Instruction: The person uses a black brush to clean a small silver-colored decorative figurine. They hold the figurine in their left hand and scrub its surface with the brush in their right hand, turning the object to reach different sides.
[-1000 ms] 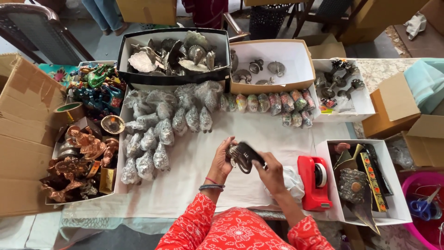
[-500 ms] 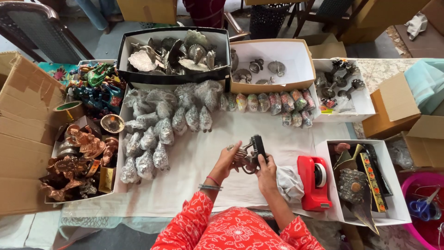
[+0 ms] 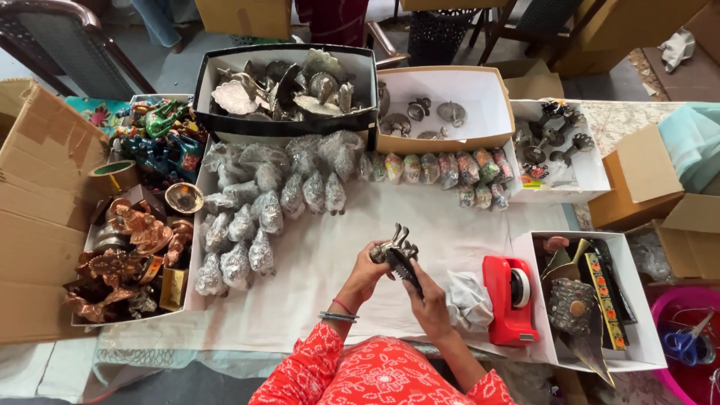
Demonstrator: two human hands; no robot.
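Observation:
Both of my hands hold a small silver metal figurine [image 3: 394,244] with a dark base above the white cloth [image 3: 315,270] on the table. My left hand [image 3: 367,274] grips it from the left and below. My right hand [image 3: 429,300] holds the dark base from the right. The figurine's silver tips point up and away from me. My sleeves are red with a white pattern, and bangles sit on my left wrist.
Wrapped silver figurines [image 3: 247,225] lie left of my hands. A red tape dispenser [image 3: 510,296] and crumpled plastic [image 3: 466,296] sit to the right. Boxes of metal pieces [image 3: 289,86], copper idols [image 3: 124,262] and decorated items [image 3: 592,292] ring the cloth. A pink tub [image 3: 686,337] holds scissors.
I have turned the figurine in my hands, so its silver tips now point upward. My right hand has slid lower on the dark base.

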